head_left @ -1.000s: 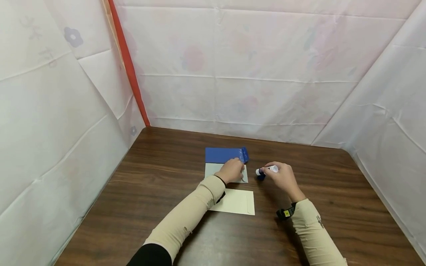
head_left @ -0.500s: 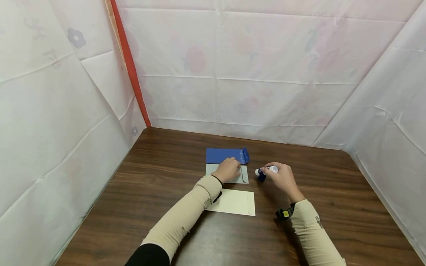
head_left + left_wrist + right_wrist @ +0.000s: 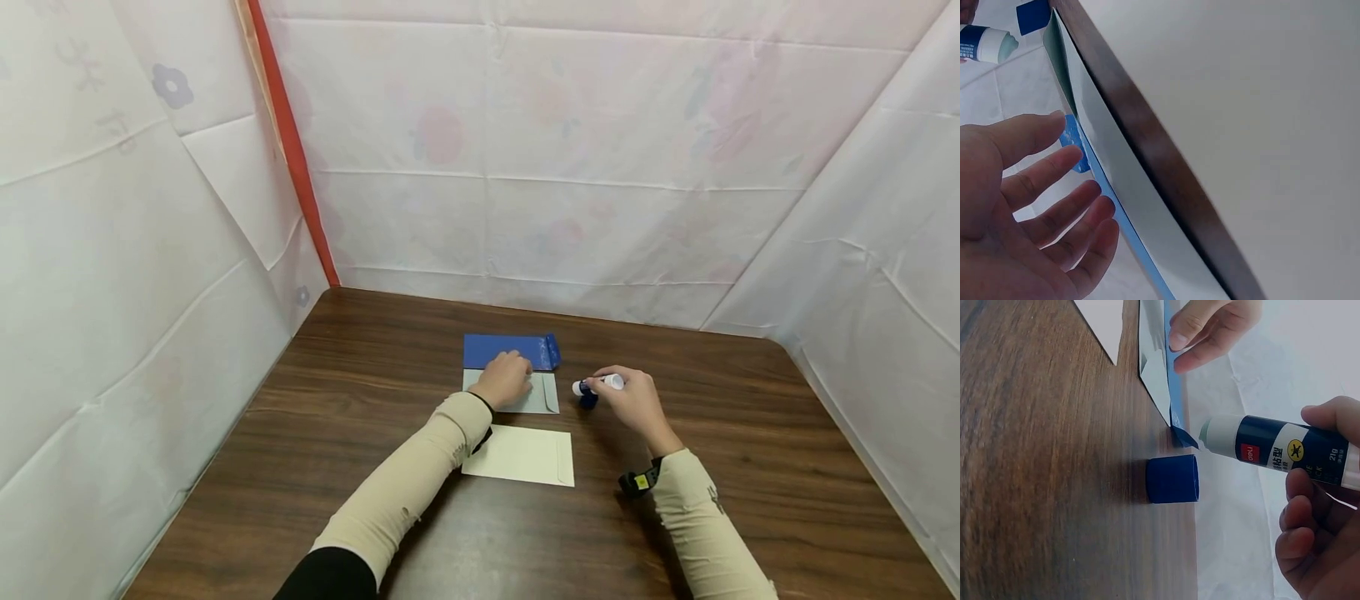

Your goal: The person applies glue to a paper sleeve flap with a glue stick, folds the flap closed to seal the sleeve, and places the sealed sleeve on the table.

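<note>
My left hand [image 3: 506, 379] is over the light grey envelope [image 3: 536, 403], holding nothing; in the left wrist view its fingers [image 3: 1054, 165] are loosely bent and spread. The envelope's flap lifts a little at the right end. Right behind it lies a blue envelope [image 3: 501, 347], its flap opened to the right and whitish smears near the fold. On the right, my right hand [image 3: 637, 406] grips an uncapped glue stick [image 3: 1266, 442] between thumb and fingers, its pale green tip pointing left. Below the stick, the blue cap [image 3: 1172, 479] stands on the table.
A cream envelope [image 3: 525, 457] lies nearer me, partly under the left forearm. All of this rests on a dark wooden table [image 3: 360, 367]. White sheeting [image 3: 585, 208] walls the table at the back and both sides, with a red strip [image 3: 292, 142] at the back left.
The left hand has slid left from the grey envelope's flap end, uncovering more of that flap. The right hand stays nearly still with the glue stick.
</note>
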`<state>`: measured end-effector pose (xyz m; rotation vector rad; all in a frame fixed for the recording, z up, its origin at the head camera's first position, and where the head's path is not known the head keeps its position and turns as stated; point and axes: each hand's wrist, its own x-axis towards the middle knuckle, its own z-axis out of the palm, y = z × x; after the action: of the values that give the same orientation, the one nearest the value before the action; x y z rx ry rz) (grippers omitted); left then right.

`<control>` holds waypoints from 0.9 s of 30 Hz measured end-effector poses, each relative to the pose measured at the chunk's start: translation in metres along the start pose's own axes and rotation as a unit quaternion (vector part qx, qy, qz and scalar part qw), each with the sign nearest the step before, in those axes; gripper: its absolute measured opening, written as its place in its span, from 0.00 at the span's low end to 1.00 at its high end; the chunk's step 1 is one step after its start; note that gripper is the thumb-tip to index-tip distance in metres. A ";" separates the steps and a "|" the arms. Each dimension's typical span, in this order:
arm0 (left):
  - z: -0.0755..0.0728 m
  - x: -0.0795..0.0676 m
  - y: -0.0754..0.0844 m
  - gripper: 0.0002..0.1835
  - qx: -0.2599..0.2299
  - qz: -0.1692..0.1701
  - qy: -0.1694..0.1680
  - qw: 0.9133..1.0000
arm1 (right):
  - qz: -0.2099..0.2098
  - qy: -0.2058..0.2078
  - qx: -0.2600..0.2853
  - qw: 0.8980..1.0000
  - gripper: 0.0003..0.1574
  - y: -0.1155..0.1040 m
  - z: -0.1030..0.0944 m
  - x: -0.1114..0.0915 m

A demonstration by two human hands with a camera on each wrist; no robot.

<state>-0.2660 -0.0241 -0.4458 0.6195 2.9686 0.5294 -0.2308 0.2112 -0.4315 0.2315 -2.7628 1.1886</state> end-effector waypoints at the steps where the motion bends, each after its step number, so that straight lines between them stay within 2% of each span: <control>1: 0.000 0.000 -0.001 0.14 -0.001 -0.003 0.002 1.000 | 0.001 0.001 0.003 1.000 0.17 0.000 0.001 0.000; 10: -0.006 0.002 -0.010 0.11 0.004 -0.025 0.015 1.000 | 0.004 -0.003 0.009 1.000 0.18 -0.001 0.003 0.001; 20: -0.003 0.007 -0.015 0.14 -0.005 -0.054 0.009 0.999 | 0.004 -0.001 0.008 1.000 0.18 0.000 0.006 0.000; 27: -0.004 0.009 -0.015 0.17 -0.009 -0.061 0.004 0.998 | 0.003 0.001 0.013 1.000 0.17 -0.001 0.006 0.001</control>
<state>-0.2799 -0.0347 -0.4475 0.4322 2.9813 0.5481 -0.2318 0.2060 -0.4344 0.2237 -2.7498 1.2254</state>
